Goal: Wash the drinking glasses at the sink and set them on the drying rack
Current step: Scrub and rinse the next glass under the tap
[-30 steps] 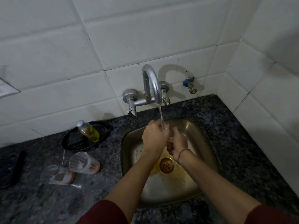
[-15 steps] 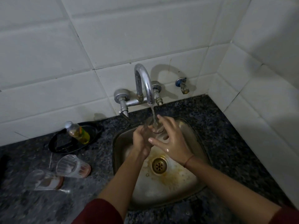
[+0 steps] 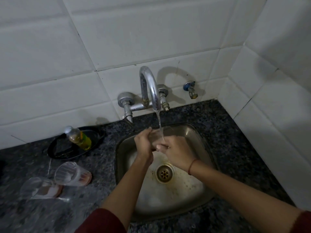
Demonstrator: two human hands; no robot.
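A clear drinking glass (image 3: 157, 136) is held over the steel sink (image 3: 198, 137) under the running stream from the chrome tap (image 3: 149, 84). My left hand (image 3: 143, 142) grips the glass from the left. My right hand (image 3: 176, 153) wraps its fingers round the glass's lower right side. Much of the glass is hidden by both hands. Two more clear glasses lie on their sides on the dark counter at the left, one glass (image 3: 72, 174) nearer the sink and the other glass (image 3: 40, 188) further left.
A black tray (image 3: 55, 148) holding a yellow-green soap bottle (image 3: 79, 137) sits on the granite counter (image 3: 235, 132) left of the sink. White tiled walls close in behind and to the right. The drain (image 3: 164, 173) lies below my hands. No drying rack is in view.
My right hand has dropped from covering the front of the glass with spread fingers to gripping its lower right side. The view shifted slightly; water keeps running.
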